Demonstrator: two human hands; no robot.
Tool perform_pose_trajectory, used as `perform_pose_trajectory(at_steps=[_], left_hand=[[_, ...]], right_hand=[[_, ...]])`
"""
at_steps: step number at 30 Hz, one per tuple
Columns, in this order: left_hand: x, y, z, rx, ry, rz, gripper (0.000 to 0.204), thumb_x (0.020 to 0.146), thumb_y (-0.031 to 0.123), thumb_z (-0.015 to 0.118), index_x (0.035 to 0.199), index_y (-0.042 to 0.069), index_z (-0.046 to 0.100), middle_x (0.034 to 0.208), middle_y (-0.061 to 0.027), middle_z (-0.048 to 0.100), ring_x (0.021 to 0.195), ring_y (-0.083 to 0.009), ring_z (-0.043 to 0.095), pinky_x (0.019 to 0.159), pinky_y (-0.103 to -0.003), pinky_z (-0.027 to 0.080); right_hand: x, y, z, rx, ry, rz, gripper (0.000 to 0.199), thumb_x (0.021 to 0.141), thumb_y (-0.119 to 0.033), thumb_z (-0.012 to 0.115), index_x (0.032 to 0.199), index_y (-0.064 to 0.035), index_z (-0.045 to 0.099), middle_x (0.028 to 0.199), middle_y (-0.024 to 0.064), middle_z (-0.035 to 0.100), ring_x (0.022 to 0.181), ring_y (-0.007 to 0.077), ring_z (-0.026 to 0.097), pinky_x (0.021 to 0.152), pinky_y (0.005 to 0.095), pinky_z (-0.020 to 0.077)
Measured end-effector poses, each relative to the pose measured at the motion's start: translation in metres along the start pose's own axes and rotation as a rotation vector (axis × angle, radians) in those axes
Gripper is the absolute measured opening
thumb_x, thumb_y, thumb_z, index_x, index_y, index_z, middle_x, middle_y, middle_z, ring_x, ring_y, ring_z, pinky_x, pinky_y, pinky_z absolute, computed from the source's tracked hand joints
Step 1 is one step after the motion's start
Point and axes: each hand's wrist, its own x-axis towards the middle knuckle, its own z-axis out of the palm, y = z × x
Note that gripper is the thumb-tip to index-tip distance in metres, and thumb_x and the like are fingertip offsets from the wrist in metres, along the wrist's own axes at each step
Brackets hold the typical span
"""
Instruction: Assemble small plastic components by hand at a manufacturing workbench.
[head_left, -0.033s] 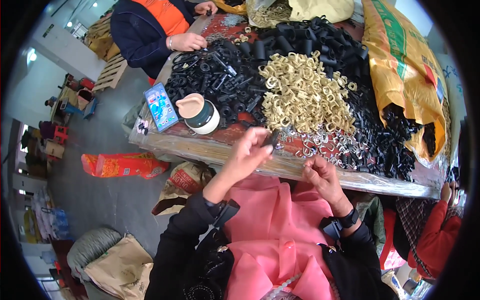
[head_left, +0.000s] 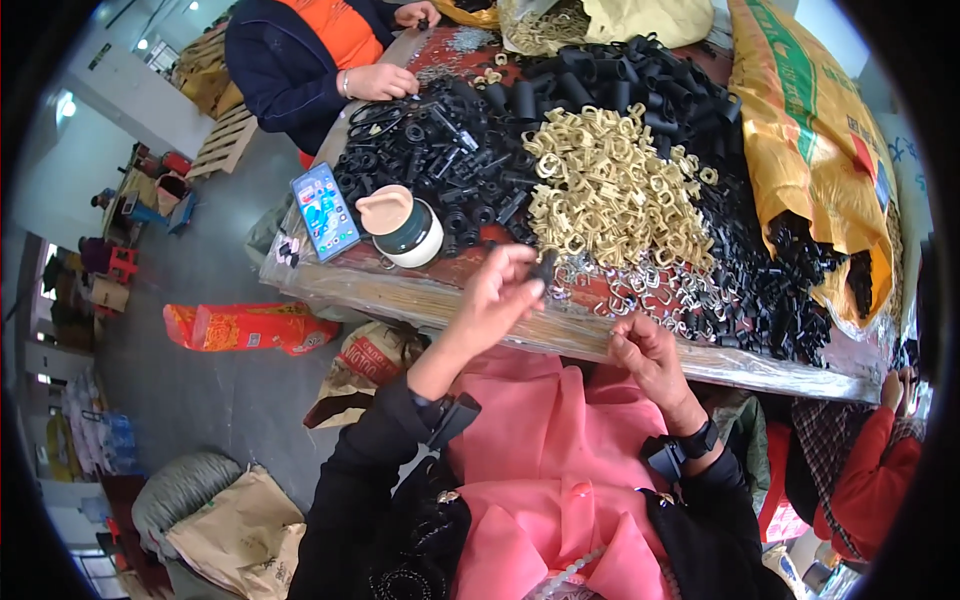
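Observation:
My left hand is over the near edge of the table, pinching a small black plastic part between thumb and fingers. To its right, my right hand is just in front of the same edge, with thumb and fingertips pressed together. Whatever it may hold is too small or hidden to make out. Beyond my hands lie a heap of tan plastic buckle-like pieces and a scatter of shiny metal clips. Small black parts spread to the right.
A phone and a lidded cup stand left on the table. Black tubes lie behind, and a yellow woven sack spills black parts at right. A co-worker's hand works at far left; a red-sleeved person is at right.
The black part in my left hand has tipped slightly, and that hand's fingers have shifted a little. My right hand has hardly moved.

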Motion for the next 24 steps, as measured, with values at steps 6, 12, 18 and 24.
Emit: perform_pose_trajectory(at_steps=[6, 12, 18, 24], left_hand=[[0.016, -0.014, -0.037, -0.285, 0.347, -0.047, 0.046, 0.082, 0.009, 0.052, 0.122, 0.005, 0.029, 0.081, -0.0024, 0.050, 0.061, -0.0099, 0.053, 0.053, -0.021, 0.046], [0.014, -0.022, -0.041, -0.286, 0.406, -0.049, 0.066, 0.084, 0.011, 0.050, 0.133, 0.008, 0.007, 0.081, -0.0031, 0.048, 0.063, -0.0093, 0.053, 0.054, -0.022, 0.046], [0.007, -0.023, -0.046, -0.277, 0.411, -0.030, 0.068, 0.084, 0.012, 0.050, 0.133, 0.007, 0.004, 0.080, -0.0030, 0.048, 0.064, -0.0095, 0.053, 0.054, -0.021, 0.046], [-0.004, -0.017, -0.052, -0.263, 0.431, -0.029, 0.064, 0.084, 0.012, 0.049, 0.133, 0.009, 0.008, 0.080, -0.0027, 0.050, 0.064, -0.0094, 0.054, 0.055, -0.021, 0.046]], right_hand=[[-0.002, -0.002, -0.001, 0.065, -0.012, 0.068, 0.011, 0.085, -0.014, 0.049, 0.081, -0.0037, 0.046, 0.067, -0.0013, 0.048, 0.056, 0.0037, 0.039, 0.050, 0.0175, 0.0332], [0.001, -0.004, -0.002, 0.037, -0.019, 0.084, 0.013, 0.085, -0.015, 0.049, 0.081, -0.0037, 0.046, 0.066, -0.0010, 0.047, 0.056, 0.0037, 0.040, 0.050, 0.0175, 0.0329], [0.001, -0.001, -0.002, 0.016, -0.015, 0.060, 0.014, 0.085, -0.016, 0.050, 0.080, -0.0034, 0.046, 0.065, -0.0009, 0.048, 0.055, 0.0041, 0.039, 0.050, 0.0175, 0.0326], [0.000, 0.001, -0.003, -0.023, -0.024, 0.045, 0.015, 0.085, -0.016, 0.051, 0.080, -0.0033, 0.046, 0.065, -0.0009, 0.048, 0.055, 0.0043, 0.039, 0.050, 0.0176, 0.0328]])
